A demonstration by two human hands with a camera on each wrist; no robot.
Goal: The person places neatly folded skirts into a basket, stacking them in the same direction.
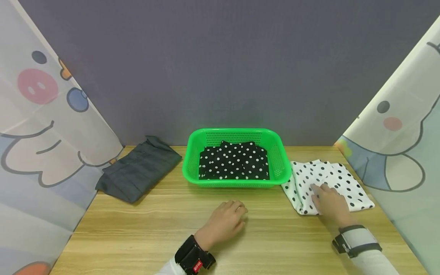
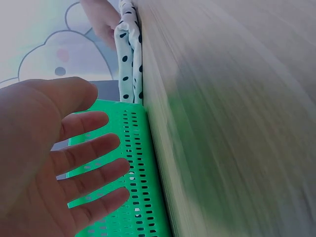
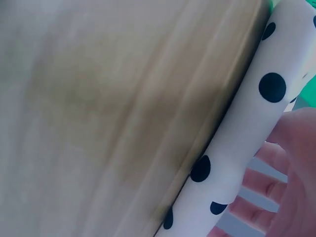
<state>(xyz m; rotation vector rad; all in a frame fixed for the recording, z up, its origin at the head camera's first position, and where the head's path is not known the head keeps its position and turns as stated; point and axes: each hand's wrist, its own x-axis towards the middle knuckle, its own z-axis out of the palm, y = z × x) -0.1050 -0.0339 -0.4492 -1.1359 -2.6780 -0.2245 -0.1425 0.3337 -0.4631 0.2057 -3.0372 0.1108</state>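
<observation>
My right hand [image 1: 331, 206] is over the near part of a folded white cloth with black dots [image 1: 338, 183], right of the basket. In the right wrist view its fingers [image 3: 264, 187] reach past the cloth's rolled edge [image 3: 247, 113], loosely spread; whether they touch it is hard to tell. My left hand [image 1: 223, 223] holds nothing and hovers low over the table in front of the green basket [image 1: 237, 183], fingers relaxed and apart in the left wrist view. A folded black cloth with white dots [image 1: 235, 162] lies inside the basket.
A folded dark grey cloth [image 1: 139, 170] lies at the table's left, its far end near the grey back panel [image 1: 227, 68]. Cartoon-printed sheets [image 1: 31, 133] flank both sides of the wooden table [image 1: 275, 244].
</observation>
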